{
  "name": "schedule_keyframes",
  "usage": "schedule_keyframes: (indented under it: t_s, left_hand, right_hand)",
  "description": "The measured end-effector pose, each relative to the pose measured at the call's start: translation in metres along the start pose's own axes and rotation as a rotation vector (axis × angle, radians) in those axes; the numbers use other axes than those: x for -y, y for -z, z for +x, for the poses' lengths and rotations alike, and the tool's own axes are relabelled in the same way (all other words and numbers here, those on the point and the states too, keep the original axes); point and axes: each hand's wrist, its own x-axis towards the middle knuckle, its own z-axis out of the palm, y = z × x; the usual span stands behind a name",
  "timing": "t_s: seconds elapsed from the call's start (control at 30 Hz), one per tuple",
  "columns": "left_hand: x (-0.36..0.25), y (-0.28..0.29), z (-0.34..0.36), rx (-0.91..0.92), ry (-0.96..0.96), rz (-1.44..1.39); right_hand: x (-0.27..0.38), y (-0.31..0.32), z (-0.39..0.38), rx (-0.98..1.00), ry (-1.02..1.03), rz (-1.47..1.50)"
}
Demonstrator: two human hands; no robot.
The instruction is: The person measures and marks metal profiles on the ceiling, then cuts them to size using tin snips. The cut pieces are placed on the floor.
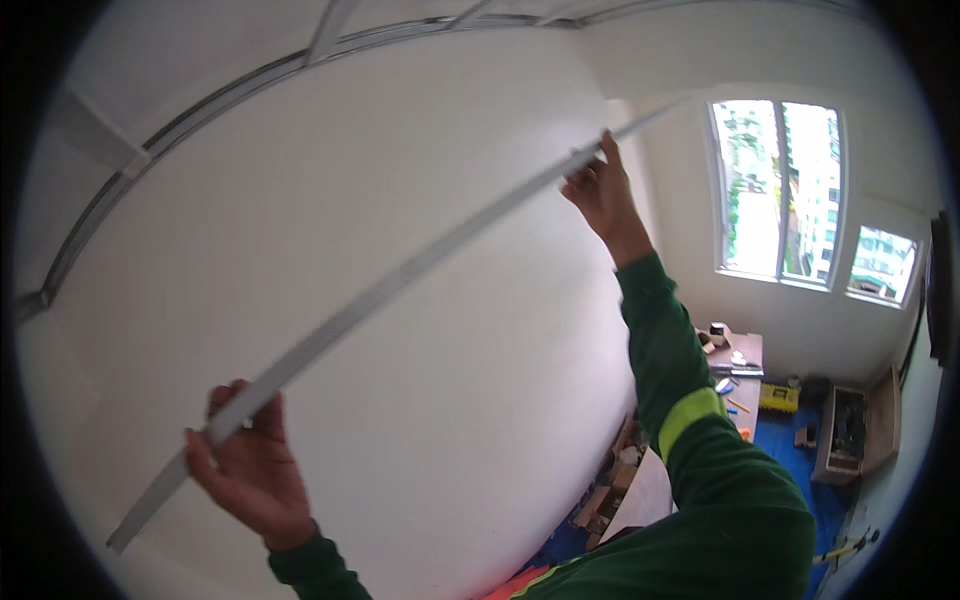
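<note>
From here I have the strip (400, 277) before the wall (450, 410), left hand (262, 472) at its lower left, right hand (606, 198) toward its upper right; 2 windows (780, 190) lie to my right, above the table (750, 349).

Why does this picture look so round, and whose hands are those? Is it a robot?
No robot here! These are a person's own two bare hands. The camera sits on that person's head and looks down. Its very wide lens bends straight edges and makes the corners dark.

The left hand and the right hand both hold one long grey strip. It slants upward to the right, in front of a big pale wall. The arms wear green sleeves.

Over on the right, below the big window, is a table with small things on it, too tiny to name for sure. Near it are a yellow box and an open wooden box, on a blue floor covering.
</note>
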Motion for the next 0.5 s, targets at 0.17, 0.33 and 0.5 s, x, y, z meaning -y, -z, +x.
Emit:
schedule_keyframes:
  t_s: [0.17,0.33,0.5]
  left_hand:
    - [-0.027,-0.013,0.049,0.121,-0.042,-0.014]
    - [-0.021,-0.041,0.086,0.209,-0.173,0.089]
    - [-0.069,-0.109,0.106,0.153,-0.272,0.311]
  right_hand:
    - [0.039,-0.032,0.051,0.025,0.112,0.025]
    - [0.062,-0.001,0.117,0.259,0.983,-1.204]
    - [0.074,-0.037,0.125,0.418,0.420,0.044]
